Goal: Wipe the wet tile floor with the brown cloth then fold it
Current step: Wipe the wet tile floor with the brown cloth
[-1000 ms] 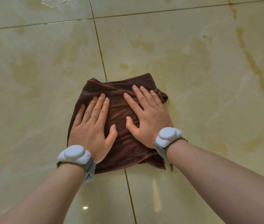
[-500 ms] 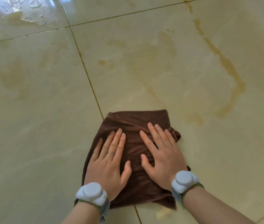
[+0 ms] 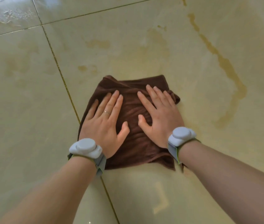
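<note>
The brown cloth [image 3: 132,123] lies bunched at the centre of the frame on the tile floor [image 3: 23,110], just right of a grout line, with the left hand [image 3: 103,125] and right hand [image 3: 159,118] both spread flat on it, fingers straight, pressing rather than gripping. To wipe well, I would keep both palms down with even weight so the cloth slides as one pad. The glistening wet patch [image 3: 2,13] at the upper left seems still to need a pass.

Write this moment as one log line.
phase: wiping | left hand: flat on brown cloth | right hand: flat on cloth | fold: not started
</note>
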The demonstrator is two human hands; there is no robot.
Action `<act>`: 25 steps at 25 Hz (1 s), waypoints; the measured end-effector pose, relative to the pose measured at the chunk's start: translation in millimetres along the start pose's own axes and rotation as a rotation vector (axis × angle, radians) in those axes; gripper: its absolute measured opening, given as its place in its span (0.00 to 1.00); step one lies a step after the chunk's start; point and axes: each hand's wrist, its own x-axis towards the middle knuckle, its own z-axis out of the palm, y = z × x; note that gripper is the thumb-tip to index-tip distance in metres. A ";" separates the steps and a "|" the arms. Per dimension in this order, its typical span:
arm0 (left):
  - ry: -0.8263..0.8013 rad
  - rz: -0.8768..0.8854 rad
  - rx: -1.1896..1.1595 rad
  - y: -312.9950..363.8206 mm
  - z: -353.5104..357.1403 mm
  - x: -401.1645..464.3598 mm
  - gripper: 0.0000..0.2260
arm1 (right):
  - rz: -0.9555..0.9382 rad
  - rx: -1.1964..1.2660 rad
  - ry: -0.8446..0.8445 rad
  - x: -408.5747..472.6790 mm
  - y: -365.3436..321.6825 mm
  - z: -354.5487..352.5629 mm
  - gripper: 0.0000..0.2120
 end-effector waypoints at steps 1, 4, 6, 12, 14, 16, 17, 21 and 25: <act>0.006 -0.013 -0.002 -1.1 0.6 11.6 0.33 | 0.000 -0.006 0.002 13.0 5.1 -0.2 0.32; 0.023 -0.030 -0.010 -3.4 1.2 32.6 0.33 | -0.013 -0.004 0.006 36.2 13.9 -0.1 0.31; 0.027 -0.032 -0.013 -3.4 1.6 33.7 0.32 | -0.015 -0.006 0.001 38.0 13.3 1.1 0.31; -0.018 0.028 -0.007 18.5 -2.7 -10.5 0.33 | 0.024 0.021 -0.036 -21.5 2.8 -9.8 0.32; -0.039 0.058 -0.020 34.4 0.1 -44.1 0.34 | 0.053 0.034 -0.054 -63.8 -2.1 -12.8 0.32; -0.065 0.105 -0.039 57.0 3.8 -77.1 0.34 | 0.094 0.020 -0.072 -112.2 -2.6 -17.7 0.33; -0.087 0.134 -0.042 68.4 6.3 -90.5 0.34 | 0.117 0.005 -0.077 -135.3 -1.4 -19.8 0.33; -0.146 0.223 -0.043 91.7 10.0 -106.6 0.35 | 0.192 -0.003 -0.078 -184.1 5.3 -24.8 0.32; -0.153 0.272 -0.051 99.1 10.5 -72.1 0.34 | 0.224 0.010 -0.050 -170.8 28.7 -23.9 0.32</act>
